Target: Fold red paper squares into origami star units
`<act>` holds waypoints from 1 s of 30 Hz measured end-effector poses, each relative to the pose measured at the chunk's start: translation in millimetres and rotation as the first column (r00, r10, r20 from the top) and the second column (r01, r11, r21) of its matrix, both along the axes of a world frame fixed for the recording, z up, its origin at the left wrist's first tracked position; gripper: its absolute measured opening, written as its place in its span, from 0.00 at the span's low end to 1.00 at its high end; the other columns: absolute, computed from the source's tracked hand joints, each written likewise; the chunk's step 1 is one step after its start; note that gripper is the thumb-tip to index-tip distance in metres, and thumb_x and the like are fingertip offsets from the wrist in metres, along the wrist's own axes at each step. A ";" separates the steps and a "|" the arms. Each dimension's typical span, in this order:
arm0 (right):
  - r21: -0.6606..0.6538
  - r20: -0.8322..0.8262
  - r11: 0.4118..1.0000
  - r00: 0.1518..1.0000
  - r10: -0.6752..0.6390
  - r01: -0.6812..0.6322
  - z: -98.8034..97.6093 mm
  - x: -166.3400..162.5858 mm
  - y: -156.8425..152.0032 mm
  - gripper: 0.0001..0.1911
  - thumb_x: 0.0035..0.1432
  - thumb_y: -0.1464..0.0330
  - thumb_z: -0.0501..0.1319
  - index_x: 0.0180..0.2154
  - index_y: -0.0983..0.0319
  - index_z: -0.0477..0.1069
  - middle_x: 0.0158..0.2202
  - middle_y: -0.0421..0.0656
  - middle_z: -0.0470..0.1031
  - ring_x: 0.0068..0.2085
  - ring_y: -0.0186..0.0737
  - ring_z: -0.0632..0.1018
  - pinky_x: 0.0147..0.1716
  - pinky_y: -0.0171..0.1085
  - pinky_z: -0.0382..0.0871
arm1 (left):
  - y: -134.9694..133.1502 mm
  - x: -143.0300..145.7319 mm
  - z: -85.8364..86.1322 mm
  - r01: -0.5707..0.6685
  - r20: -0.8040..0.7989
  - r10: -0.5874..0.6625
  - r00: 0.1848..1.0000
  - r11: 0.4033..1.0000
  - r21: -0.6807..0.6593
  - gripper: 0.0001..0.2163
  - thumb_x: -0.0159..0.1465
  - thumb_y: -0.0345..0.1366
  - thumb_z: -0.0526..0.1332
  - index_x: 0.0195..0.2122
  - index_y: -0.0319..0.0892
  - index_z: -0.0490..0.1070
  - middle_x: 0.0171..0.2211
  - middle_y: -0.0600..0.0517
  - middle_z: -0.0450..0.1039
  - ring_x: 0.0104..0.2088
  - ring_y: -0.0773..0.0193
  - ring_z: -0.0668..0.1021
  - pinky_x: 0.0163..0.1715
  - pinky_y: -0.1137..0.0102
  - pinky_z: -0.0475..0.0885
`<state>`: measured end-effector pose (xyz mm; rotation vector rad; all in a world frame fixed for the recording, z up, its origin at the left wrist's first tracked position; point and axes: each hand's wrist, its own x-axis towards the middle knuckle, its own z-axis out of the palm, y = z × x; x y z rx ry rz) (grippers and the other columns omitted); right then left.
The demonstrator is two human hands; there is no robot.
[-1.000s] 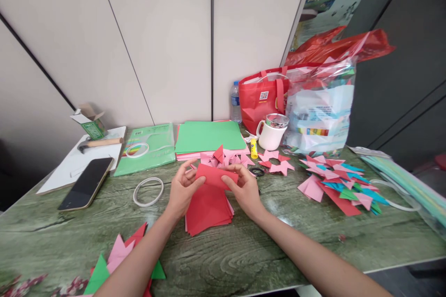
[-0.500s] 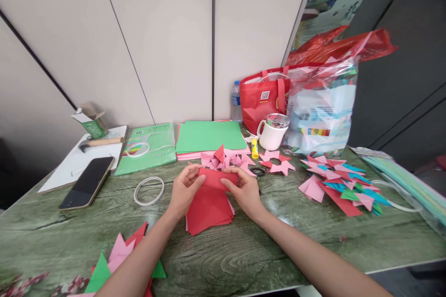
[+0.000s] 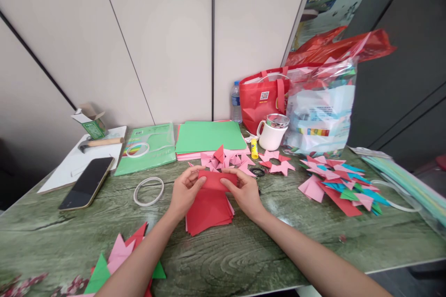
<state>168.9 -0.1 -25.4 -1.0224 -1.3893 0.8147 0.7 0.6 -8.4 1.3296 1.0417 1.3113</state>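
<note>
A folded piece of red paper point(image 3: 216, 180) is held up between my two hands, its long side running left to right. My left hand point(image 3: 186, 191) pinches its left end, thumb in front and fingers behind. At the right end, my right hand point(image 3: 244, 190) grips it the same way. Just below and behind lies a stack of red paper sheets point(image 3: 209, 213) with pink edges showing at its right. Beyond my fingers are pink and red folded paper pieces point(image 3: 228, 159), partly covered by the hands, and a pink and red paper ring point(image 3: 277, 162).
A phone point(image 3: 87, 183), a hammer point(image 3: 104, 142) and a white ring point(image 3: 148, 191) lie left. Green sheets point(image 3: 211, 135), a glue stick point(image 3: 254, 148) and a white mug point(image 3: 273, 134) stand behind. Folded pieces point(image 3: 337, 178) are piled right, others point(image 3: 118, 253) under my left forearm.
Both hands stay nearly in place with the red paper. Its upper edge appears tilted slightly differently, and the fingers have shifted a little.
</note>
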 end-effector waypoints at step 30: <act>-0.031 -0.004 1.000 1.000 -0.007 0.006 -4.8 0.1 2.4 0.10 0.50 0.66 0.62 0.36 0.61 0.74 0.37 0.45 0.77 0.38 0.45 0.76 0.39 0.43 0.69 | -0.8 0.7 -1.8 0.004 -0.062 -0.004 0.998 1.000 -0.001 0.13 0.54 0.37 0.63 0.40 0.40 0.71 0.33 0.49 0.75 0.32 0.64 0.75 0.30 0.73 0.67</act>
